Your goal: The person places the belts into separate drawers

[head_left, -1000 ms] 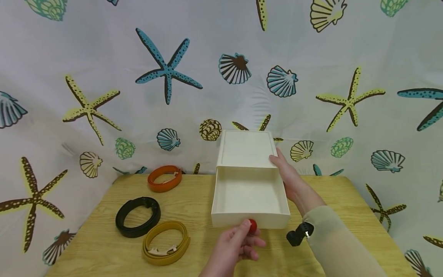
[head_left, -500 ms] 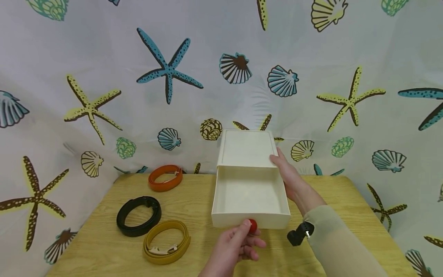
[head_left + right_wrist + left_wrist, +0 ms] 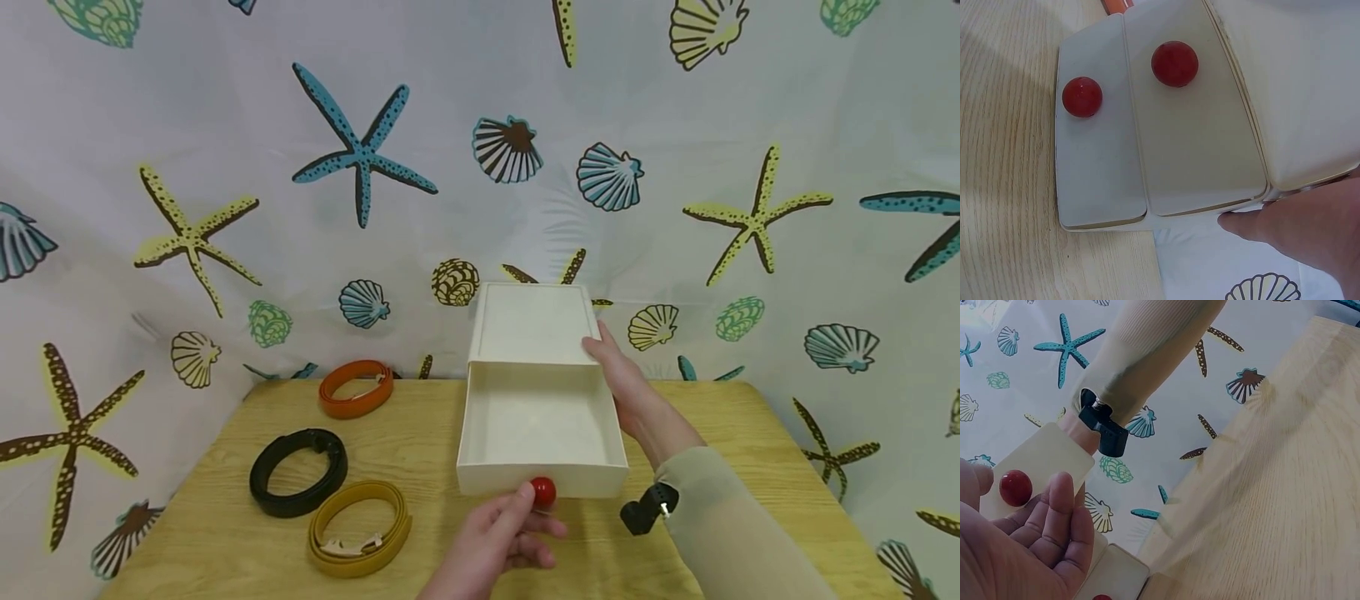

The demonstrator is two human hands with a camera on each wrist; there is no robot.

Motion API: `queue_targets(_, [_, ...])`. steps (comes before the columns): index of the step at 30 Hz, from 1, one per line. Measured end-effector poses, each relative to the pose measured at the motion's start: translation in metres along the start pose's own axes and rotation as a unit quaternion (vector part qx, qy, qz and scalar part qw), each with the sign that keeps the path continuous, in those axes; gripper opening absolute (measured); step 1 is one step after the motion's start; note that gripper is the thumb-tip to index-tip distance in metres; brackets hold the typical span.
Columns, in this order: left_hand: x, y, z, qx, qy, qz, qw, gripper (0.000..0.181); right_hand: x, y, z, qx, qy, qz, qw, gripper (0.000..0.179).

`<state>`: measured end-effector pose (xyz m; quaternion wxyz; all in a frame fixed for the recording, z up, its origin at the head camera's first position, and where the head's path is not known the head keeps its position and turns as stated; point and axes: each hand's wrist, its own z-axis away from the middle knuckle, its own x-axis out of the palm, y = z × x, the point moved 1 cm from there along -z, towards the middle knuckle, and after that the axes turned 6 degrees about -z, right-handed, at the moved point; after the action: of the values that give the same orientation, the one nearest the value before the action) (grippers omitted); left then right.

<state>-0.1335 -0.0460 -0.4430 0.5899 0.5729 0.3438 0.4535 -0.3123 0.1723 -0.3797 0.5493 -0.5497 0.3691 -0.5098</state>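
A white drawer box (image 3: 536,325) stands on the table, its top drawer (image 3: 581,480) pulled out toward me and bare inside. On that drawer's front is a round red knob (image 3: 543,492). My left hand (image 3: 491,537) is just at the knob, thumb beside it and fingers loosely bent below; a gap shows between fingers and knob in the left wrist view. My right hand (image 3: 628,387) rests against the box's right side, thumb over the top edge. The right wrist view shows two lower drawers pushed in, with red knobs (image 3: 1175,64). Some right fingers are hidden behind the side.
Left of the box, three coiled belts lie on the wooden table (image 3: 225,533): an orange belt (image 3: 356,407), a black belt (image 3: 285,504) and a yellow belt (image 3: 356,562). A cloth with shells and starfish (image 3: 510,67) hangs behind. A black wrist camera (image 3: 648,508) is on the right sleeve.
My left thumb and fingers have come off the red knob and shifted slightly left and down. The right hand, the box and the pulled-out drawer stay where they were.
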Motion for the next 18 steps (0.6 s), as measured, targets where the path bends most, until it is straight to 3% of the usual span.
queue_targets(7, [-0.008,0.002,0.003,0.028,-0.009,-0.054,0.9981,0.056,-0.001,0.000,0.000,0.001,0.000,0.005,1.0000,0.076])
queue_targets(12, [-0.014,0.002,0.004,0.028,-0.013,-0.078,0.9965,0.056,-0.001,0.000,0.001,0.004,0.003,0.007,1.0000,0.076])
queue_targets(18, [-0.022,-0.001,0.003,0.036,-0.011,-0.147,0.9884,0.052,-0.002,-0.001,0.001,0.006,0.003,0.002,1.0000,0.076])
